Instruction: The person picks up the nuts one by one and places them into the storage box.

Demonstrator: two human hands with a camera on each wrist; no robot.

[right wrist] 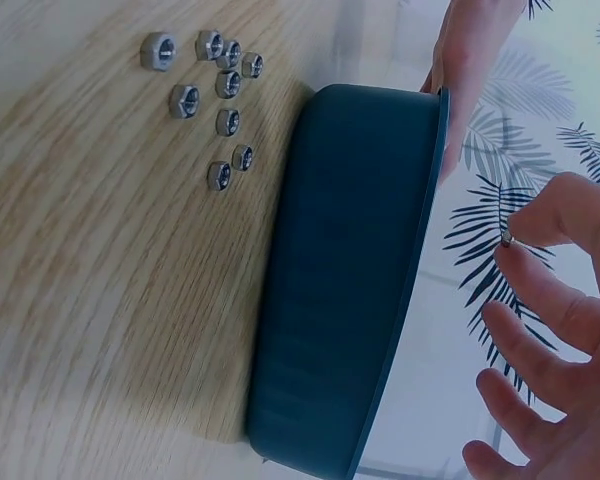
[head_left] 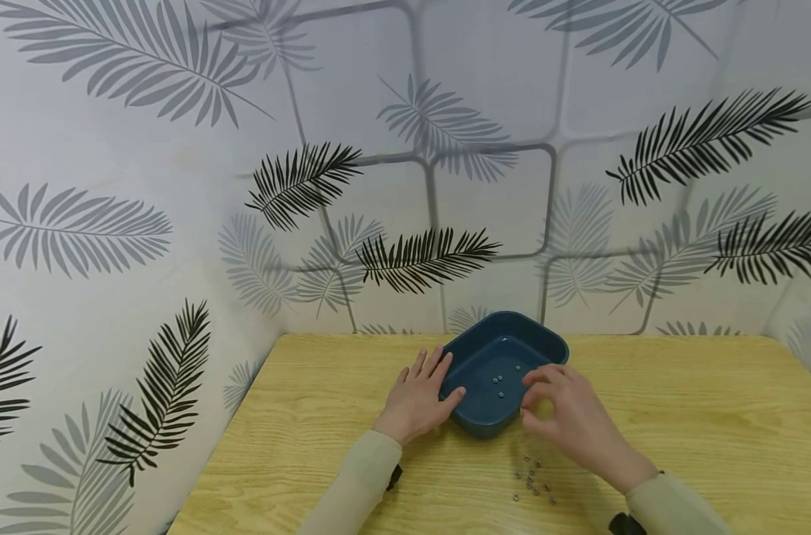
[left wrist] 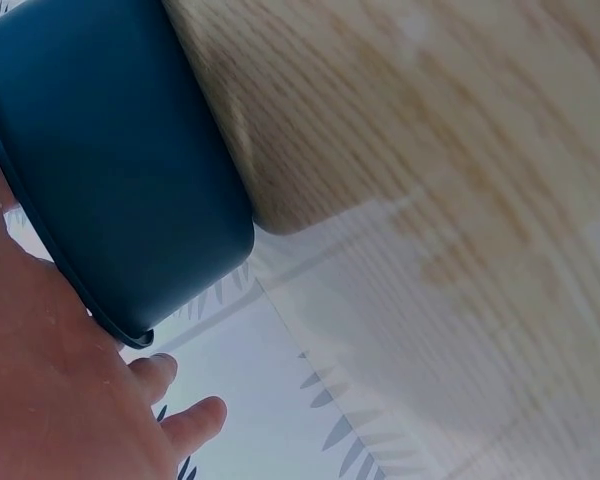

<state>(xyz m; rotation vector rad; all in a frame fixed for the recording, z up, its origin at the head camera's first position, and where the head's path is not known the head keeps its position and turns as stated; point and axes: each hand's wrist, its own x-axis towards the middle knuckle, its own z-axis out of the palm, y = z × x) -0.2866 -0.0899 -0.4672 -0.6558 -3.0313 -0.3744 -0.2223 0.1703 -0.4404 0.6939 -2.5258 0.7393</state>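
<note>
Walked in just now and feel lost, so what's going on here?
A person is handling small metal nuts. The right-hand grip pinches one nut between the fingertips, above rim level at the right side of a blue container. The left-hand grip rests against the container's left rim. Four nuts can be made out inside, while a loose cluster of others lies on the wooden table on the person's side of it.

Lettering, labels, brands, numbers, signs: none legible in head or either wrist view. Blue basin (right wrist: 342, 270), metal nuts (right wrist: 228, 84), worktop (head_left: 312, 416), patterned wall covering (head_left: 486, 200): nothing readable on visible surfaces.
</note>
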